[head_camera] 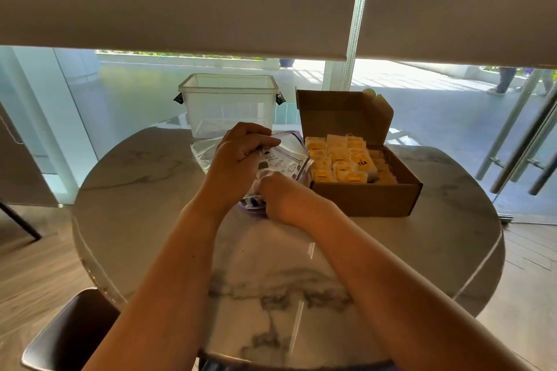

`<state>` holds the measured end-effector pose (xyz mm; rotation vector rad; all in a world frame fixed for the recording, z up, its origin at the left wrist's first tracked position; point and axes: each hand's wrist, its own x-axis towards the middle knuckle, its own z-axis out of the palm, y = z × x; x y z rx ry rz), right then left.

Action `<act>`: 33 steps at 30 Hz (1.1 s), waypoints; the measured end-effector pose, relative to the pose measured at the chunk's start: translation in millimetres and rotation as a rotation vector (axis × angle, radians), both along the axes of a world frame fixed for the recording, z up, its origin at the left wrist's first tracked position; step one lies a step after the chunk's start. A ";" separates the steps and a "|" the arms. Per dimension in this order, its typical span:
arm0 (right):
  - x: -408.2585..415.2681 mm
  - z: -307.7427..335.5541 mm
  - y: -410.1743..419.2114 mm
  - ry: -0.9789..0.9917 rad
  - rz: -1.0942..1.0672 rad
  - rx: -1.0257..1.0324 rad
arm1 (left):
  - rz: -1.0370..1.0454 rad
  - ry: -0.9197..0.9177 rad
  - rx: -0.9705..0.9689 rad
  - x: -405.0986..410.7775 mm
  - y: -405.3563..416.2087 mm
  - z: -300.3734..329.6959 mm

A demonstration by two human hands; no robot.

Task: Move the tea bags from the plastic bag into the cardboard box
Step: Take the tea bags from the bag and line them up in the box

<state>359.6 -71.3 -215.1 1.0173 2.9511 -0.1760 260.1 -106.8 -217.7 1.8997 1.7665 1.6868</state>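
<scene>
Between the two hands lies the clear, crinkled plastic bag with printed markings (283,156), flat on the round marble-patterned table (156,178). The left hand (238,156) has its fingers curled over the bag's upper edge, pinching the film. The right hand (274,193) is bunched at the bag's near end; its fingers are hidden, so whether they grip plastic, a tea bag or nothing cannot be told.

Just to the right of the right hand stands the open brown cardboard box (364,199), lid flap up, already packed with rows of yellow-tagged tea bags (340,159). Beyond the left hand sits a clear plastic tub (229,105).

The bag looks nearly flat — few bags, if any, seem left. Best to hold the mouth open with the left hand and feel into the corners with the right, lifting any find clear of the film, then set it down into a gap — the box is crowded.
</scene>
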 end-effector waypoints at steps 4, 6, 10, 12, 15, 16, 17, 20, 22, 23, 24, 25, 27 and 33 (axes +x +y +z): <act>-9.7 0.4 5.8 -0.145 0.003 0.118 | -0.010 -0.024 -0.008 1.6 -1.0 2.0; -5.5 1.3 7.1 -0.111 -0.011 0.067 | -0.015 -0.024 -0.015 1.8 -1.5 2.4; 15.4 5.2 13.0 0.334 -0.021 -0.011 | 0.006 -0.010 -0.015 -1.2 -0.5 1.8; 19.3 6.9 14.3 0.351 -0.001 0.096 | 0.008 0.000 -0.017 -0.5 -0.4 2.2; 6.4 2.1 9.7 -0.030 -0.003 0.187 | -0.013 -0.015 -0.027 1.3 -1.6 1.7; 0.2 0.2 7.6 -0.171 0.005 0.213 | -0.018 -0.029 -0.023 1.2 -2.1 1.5; -4.8 -0.8 6.0 -0.265 0.020 0.240 | -0.015 -0.035 -0.015 1.0 -2.4 1.0; -12.6 -4.1 9.9 -0.275 0.033 0.239 | -0.010 -0.034 -0.006 0.4 -1.9 1.5; -6.9 -3.6 7.4 -0.162 0.025 0.191 | -0.032 -0.054 -0.015 2.1 -2.5 2.3; -2.2 -4.1 7.0 -0.075 0.020 0.149 | -0.036 -0.058 -0.018 2.3 -2.9 2.3; 4.6 -1.8 5.7 0.055 0.008 0.079 | -0.037 -0.057 -0.022 1.7 -2.4 1.6; 12.5 0.9 4.7 0.210 -0.011 -0.020 | -0.028 -0.048 -0.026 0.5 -1.3 0.7; 29.4 11.6 4.9 0.534 -0.049 -0.280 | -0.012 -0.035 -0.031 -1.3 -0.7 0.5; 66.4 33.3 21.4 1.089 -0.117 -0.903 | -0.118 -0.179 0.007 3.5 -6.0 2.5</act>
